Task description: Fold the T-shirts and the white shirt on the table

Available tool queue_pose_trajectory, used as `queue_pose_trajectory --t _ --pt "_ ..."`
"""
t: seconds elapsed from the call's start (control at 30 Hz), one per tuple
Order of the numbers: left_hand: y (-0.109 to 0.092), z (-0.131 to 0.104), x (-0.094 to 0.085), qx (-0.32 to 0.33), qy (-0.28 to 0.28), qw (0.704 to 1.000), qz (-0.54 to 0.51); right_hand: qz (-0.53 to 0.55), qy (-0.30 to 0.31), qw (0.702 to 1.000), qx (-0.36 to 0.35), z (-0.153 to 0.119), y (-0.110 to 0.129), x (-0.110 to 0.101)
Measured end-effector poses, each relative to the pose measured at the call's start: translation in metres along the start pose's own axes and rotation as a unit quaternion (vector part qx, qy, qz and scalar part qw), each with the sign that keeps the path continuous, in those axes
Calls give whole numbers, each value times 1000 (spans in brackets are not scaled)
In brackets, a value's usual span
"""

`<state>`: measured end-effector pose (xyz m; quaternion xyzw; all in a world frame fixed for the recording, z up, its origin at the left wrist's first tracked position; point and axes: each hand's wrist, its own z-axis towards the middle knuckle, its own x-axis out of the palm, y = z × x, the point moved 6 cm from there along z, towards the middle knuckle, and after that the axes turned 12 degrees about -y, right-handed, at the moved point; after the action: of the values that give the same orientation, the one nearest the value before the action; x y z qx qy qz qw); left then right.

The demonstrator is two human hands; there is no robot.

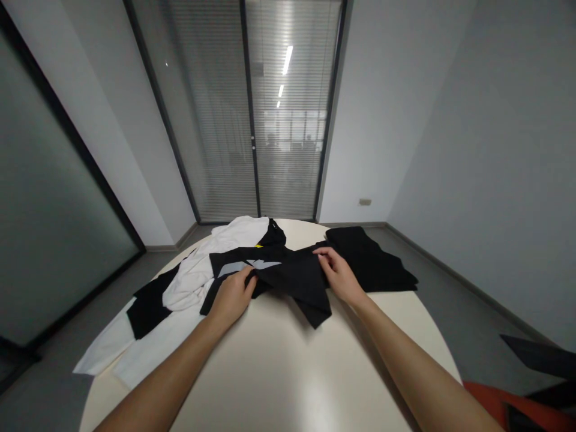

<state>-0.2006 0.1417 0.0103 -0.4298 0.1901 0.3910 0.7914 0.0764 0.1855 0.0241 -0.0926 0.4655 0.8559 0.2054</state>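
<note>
A black T-shirt (pixel 292 273) with a pale grey print lies partly bunched on the table between my hands. My left hand (pixel 234 294) pinches its near edge beside the print, lifting that edge a little. At the upper right of the shirt, my right hand (pixel 339 277) grips the cloth between thumb and fingers. One corner, which looks like a sleeve, hangs down toward the tabletop between the hands. Close by on the right, a folded black garment (pixel 371 261) lies flat, partly behind my right hand.
A heap of white clothing (pixel 193 273) and a black garment (pixel 157 300) cover the round table's (pixel 306 372) left side, with white cloth hanging over its edge. A red and black chair (pixel 504 405) stands at lower right. Glass doors (pixel 252 108) are behind the table.
</note>
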Motion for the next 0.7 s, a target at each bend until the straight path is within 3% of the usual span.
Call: queue_pose_trajectory --t 0.13,0.23,0.37,0.57,0.7 --pt "3 -2 4 -6 11 1000 0 -57 -17 998 -29 1 -4 -5" --pt "-2 -3 3 26 9 1000 -12 -140 28 986 -82 0 -1 -3" --pt "-12 -5 1 74 22 997 -10 -193 106 970 -100 -4 -5 3" --pt "-35 -15 5 222 85 971 14 -183 186 960 -106 -13 -8 10" --pt "-27 -12 7 188 76 979 26 -168 232 955 -76 -19 -4 7"
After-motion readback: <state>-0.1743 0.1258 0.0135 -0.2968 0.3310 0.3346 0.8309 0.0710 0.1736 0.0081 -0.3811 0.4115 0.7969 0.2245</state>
